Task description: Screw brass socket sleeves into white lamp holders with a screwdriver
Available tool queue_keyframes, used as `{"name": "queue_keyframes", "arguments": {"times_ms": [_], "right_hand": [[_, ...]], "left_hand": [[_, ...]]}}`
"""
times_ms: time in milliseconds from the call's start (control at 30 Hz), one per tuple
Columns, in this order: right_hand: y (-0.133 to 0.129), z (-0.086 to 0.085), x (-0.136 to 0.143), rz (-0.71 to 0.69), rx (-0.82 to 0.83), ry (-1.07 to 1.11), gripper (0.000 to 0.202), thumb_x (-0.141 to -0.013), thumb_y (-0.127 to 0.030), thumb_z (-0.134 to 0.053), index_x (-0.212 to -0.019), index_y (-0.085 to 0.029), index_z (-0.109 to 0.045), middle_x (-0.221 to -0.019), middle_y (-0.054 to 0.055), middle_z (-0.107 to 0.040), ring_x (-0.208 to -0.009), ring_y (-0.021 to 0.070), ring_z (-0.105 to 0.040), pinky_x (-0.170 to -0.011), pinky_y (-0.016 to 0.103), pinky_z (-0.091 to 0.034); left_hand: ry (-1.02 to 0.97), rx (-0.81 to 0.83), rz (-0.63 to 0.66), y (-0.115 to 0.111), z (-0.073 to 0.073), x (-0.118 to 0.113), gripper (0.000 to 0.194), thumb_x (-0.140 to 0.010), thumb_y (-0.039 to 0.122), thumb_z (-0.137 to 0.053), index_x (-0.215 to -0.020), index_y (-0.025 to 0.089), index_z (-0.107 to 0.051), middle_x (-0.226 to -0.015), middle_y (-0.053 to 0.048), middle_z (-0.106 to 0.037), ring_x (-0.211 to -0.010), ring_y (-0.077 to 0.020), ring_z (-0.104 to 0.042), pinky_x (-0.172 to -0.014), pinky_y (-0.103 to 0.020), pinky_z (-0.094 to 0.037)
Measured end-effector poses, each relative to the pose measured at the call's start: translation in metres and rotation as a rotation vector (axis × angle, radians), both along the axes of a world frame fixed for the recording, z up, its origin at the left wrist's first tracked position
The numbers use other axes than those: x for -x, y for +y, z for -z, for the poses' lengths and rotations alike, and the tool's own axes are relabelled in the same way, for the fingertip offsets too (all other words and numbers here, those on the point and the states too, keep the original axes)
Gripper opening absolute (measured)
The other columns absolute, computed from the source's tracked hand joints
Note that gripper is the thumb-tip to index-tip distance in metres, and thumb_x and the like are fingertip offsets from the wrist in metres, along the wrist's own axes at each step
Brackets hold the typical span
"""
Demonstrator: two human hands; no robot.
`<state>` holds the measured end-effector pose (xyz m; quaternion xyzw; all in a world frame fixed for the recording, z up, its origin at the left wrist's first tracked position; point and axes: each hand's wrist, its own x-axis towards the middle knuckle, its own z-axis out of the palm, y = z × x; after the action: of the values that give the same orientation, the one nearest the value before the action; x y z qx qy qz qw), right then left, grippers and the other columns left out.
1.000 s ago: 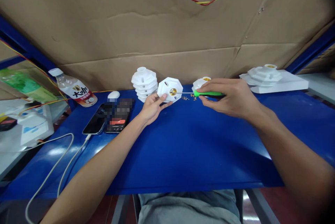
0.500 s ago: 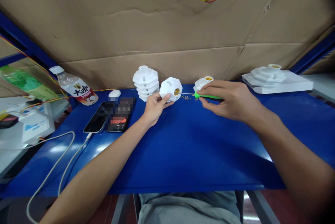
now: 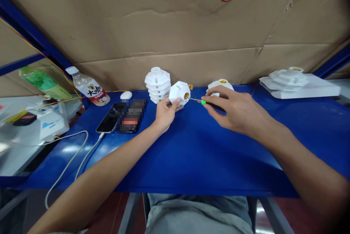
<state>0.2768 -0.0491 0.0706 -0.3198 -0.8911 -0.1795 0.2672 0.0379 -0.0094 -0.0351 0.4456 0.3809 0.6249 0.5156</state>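
Note:
My left hand (image 3: 166,113) grips a white octagonal lamp holder (image 3: 177,92) by its lower edge, its brass-lined socket turned to the right. A screwdriver (image 3: 216,106) with a green and black handle is in my right hand (image 3: 235,110), and its shaft points into that socket. Just left of the held piece stands a stack of white lamp holders (image 3: 158,84). Behind my right fingers sits another white lamp holder (image 3: 222,83). Small screws (image 3: 197,100) lie on the table near the shaft, and a brass socket part (image 3: 190,87) shows behind the held piece.
On the blue table (image 3: 197,161) at left are two phones (image 3: 111,118), a white oval case (image 3: 126,95), a bottle (image 3: 90,87) and a white cable (image 3: 90,153). More white holders (image 3: 287,79) rest on a white box (image 3: 325,87) at right. Cardboard (image 3: 164,30) stands behind.
The whole view has shifted, so most things appear further right. The screwdriver handle now tilts more steeply down to the right, and the brass part behind the held piece has come into sight.

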Motion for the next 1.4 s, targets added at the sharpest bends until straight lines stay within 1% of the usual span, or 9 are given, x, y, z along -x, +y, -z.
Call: {"name": "queue_keyframes", "arguments": {"times_ms": [133, 300, 500, 633, 800, 933, 1100, 1267, 1400], "right_hand": [[-0.007, -0.003, 0.008, -0.03, 0.135, 0.173, 0.027, -0.09, -0.017, -0.063, -0.116, -0.018, -0.066, -0.12, 0.012, -0.073, -0.079, 0.0197, -0.072, -0.06, 0.031, -0.054], [-0.007, 0.004, 0.012, 0.046, -0.138, 0.236, 0.008, -0.101, -0.029, -0.065, -0.103, -0.021, -0.068, -0.089, 0.003, -0.079, -0.07, 0.0172, -0.073, -0.057, 0.028, -0.049], [-0.014, 0.005, 0.014, -0.061, -0.137, 0.134, 0.023, -0.096, -0.019, -0.061, -0.12, -0.017, -0.064, -0.117, 0.012, -0.08, -0.093, 0.0235, -0.079, -0.065, 0.031, -0.055], [-0.015, 0.008, 0.015, -0.024, -0.288, 0.086, 0.018, -0.098, -0.031, -0.069, -0.11, -0.017, -0.066, -0.077, 0.002, -0.077, -0.06, 0.0199, -0.071, -0.055, 0.033, -0.048], [-0.015, 0.009, 0.018, -0.047, -0.182, 0.122, 0.022, -0.093, -0.023, -0.061, -0.114, -0.017, -0.061, -0.098, 0.007, -0.081, -0.071, 0.0202, -0.074, -0.056, 0.031, -0.047], [-0.015, 0.01, 0.018, 0.03, -0.305, 0.158, 0.02, -0.097, -0.03, -0.066, -0.112, -0.019, -0.059, -0.077, 0.001, -0.077, -0.053, 0.0171, -0.067, -0.05, 0.031, -0.041], [-0.015, 0.01, 0.018, 0.016, -0.16, 0.174, 0.034, -0.089, -0.026, -0.061, -0.121, -0.017, -0.055, -0.101, 0.009, -0.081, -0.063, 0.0206, -0.073, -0.051, 0.032, -0.045], [-0.014, 0.01, 0.018, 0.144, -0.313, 0.181, 0.024, -0.096, -0.038, -0.066, -0.108, -0.021, -0.058, -0.064, -0.002, -0.07, -0.042, 0.0169, -0.06, -0.044, 0.031, -0.033], [-0.015, 0.009, 0.017, 0.045, -0.228, 0.187, 0.033, -0.092, -0.032, -0.065, -0.12, -0.019, -0.055, -0.092, 0.006, -0.081, -0.058, 0.0195, -0.071, -0.049, 0.032, -0.043]], "left_hand": [[-0.03, 0.031, 0.024, -0.002, -0.001, 0.005, 0.043, -0.083, 0.044, -0.09, -0.109, 0.012, -0.08, -0.122, -0.017, -0.079, -0.119, -0.0359, -0.073, -0.108, -0.059, -0.06], [-0.019, 0.088, 0.126, -0.003, -0.007, 0.011, 0.036, -0.084, 0.038, -0.089, -0.108, 0.013, -0.08, -0.117, -0.016, -0.08, -0.116, -0.0358, -0.074, -0.106, -0.061, -0.06], [-0.015, 0.108, 0.211, 0.002, -0.009, 0.02, 0.033, -0.085, 0.032, -0.089, -0.11, 0.014, -0.08, -0.119, -0.016, -0.079, -0.117, -0.0357, -0.073, -0.104, -0.059, -0.061], [0.004, 0.107, 0.248, 0.004, -0.01, 0.023, 0.035, -0.085, 0.034, -0.089, -0.112, 0.013, -0.08, -0.119, -0.016, -0.08, -0.116, -0.0344, -0.074, -0.105, -0.059, -0.06], [-0.008, 0.112, 0.233, 0.004, -0.011, 0.023, 0.034, -0.084, 0.033, -0.09, -0.109, 0.013, -0.08, -0.115, -0.015, -0.08, -0.111, -0.0319, -0.075, -0.104, -0.058, -0.06], [0.005, 0.094, 0.256, 0.004, -0.01, 0.023, 0.036, -0.085, 0.034, -0.089, -0.114, 0.014, -0.08, -0.119, -0.015, -0.08, -0.113, -0.0333, -0.074, -0.103, -0.059, -0.061], [0.0, 0.087, 0.235, 0.006, -0.006, 0.023, 0.032, -0.085, 0.035, -0.089, -0.109, 0.015, -0.082, -0.117, -0.015, -0.08, -0.113, -0.0331, -0.075, -0.101, -0.056, -0.063], [0.025, 0.071, 0.232, 0.004, -0.006, 0.021, 0.036, -0.084, 0.035, -0.09, -0.111, 0.013, -0.081, -0.117, -0.016, -0.08, -0.115, -0.0348, -0.074, -0.102, -0.058, -0.063], [0.034, 0.068, 0.219, 0.004, -0.006, 0.02, 0.037, -0.083, 0.036, -0.091, -0.109, 0.012, -0.081, -0.114, -0.016, -0.081, -0.113, -0.0357, -0.076, -0.101, -0.059, -0.064]]}}
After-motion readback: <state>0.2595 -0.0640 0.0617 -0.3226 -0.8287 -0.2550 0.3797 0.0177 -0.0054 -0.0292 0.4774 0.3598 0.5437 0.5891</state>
